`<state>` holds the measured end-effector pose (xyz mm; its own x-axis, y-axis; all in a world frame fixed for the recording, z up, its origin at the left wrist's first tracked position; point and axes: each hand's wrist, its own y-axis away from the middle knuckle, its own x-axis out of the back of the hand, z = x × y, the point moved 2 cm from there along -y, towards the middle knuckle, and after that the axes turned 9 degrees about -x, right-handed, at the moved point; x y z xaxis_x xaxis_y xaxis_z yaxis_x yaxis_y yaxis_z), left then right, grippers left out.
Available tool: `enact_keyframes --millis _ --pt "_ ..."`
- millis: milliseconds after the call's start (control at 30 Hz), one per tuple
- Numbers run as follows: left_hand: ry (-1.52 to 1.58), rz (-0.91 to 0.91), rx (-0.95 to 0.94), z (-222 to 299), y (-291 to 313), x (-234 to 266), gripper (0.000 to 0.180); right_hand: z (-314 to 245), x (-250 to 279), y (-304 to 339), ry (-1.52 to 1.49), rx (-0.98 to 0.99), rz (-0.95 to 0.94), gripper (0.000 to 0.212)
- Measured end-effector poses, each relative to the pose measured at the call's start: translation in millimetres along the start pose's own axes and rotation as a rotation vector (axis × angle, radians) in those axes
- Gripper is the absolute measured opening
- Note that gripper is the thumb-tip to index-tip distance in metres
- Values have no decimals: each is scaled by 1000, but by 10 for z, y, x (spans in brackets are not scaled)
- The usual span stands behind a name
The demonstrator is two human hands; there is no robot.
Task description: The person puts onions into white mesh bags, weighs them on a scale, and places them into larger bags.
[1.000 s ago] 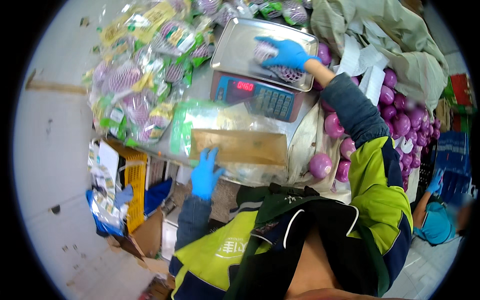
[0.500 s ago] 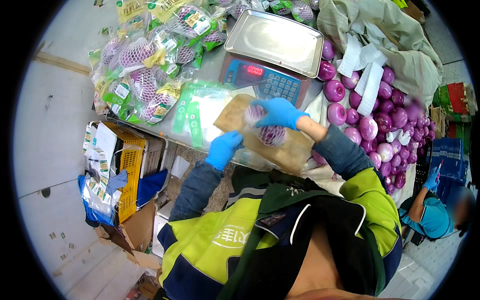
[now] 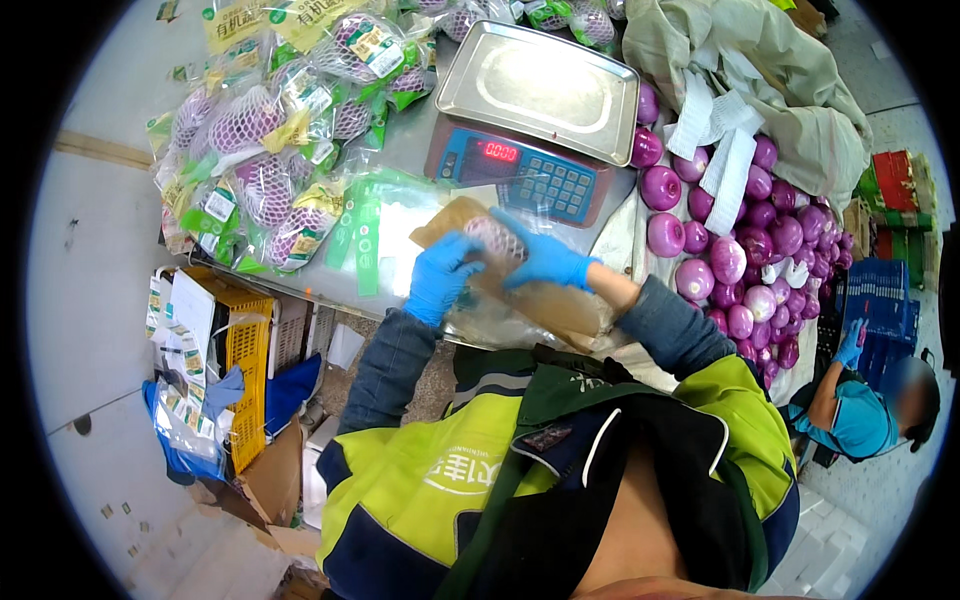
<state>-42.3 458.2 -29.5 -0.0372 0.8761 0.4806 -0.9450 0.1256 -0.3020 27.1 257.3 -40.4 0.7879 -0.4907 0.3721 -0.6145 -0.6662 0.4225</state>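
Purple onions in a white foam net [image 3: 495,238] are held over a brown sheet [image 3: 570,308] at the table's near edge. My right hand [image 3: 548,258] curls round the net from the right, hiding part of it. At the net's left end is my left hand [image 3: 438,278], fingers bent together; what they pinch is hidden. Under and beside my hands lie clear plastic bags with green print [image 3: 368,240]. Just beyond stands a blue-fronted scale [image 3: 545,180] with a metal tray [image 3: 540,90].
Bagged netted onions [image 3: 265,190] are heaped at the left. Loose purple onions [image 3: 728,258] cover the right side beside a pale cloth sack [image 3: 790,90]. A yellow crate [image 3: 248,370] stands below left. Another person [image 3: 860,410] works at the far right.
My right hand has moved slightly left and down with the netted onions, now covering more of them. My left hand has come up against the net. The whole view has shifted a little.
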Motion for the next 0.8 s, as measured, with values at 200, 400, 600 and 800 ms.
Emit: enact_keyframes --millis 200,400,600,800 --pt "234 590 466 -83 -171 -359 32 -281 936 736 -626 -251 95 106" --pt "-403 158 286 -168 -73 -1292 28 -65 1234 1457 -664 -167 513 102" --pt "-114 303 272 -93 -22 -964 10 -185 1463 1819 -314 7 639 92" --pt "69 375 18 389 106 -633 10 -357 837 1767 627 16 160 81"
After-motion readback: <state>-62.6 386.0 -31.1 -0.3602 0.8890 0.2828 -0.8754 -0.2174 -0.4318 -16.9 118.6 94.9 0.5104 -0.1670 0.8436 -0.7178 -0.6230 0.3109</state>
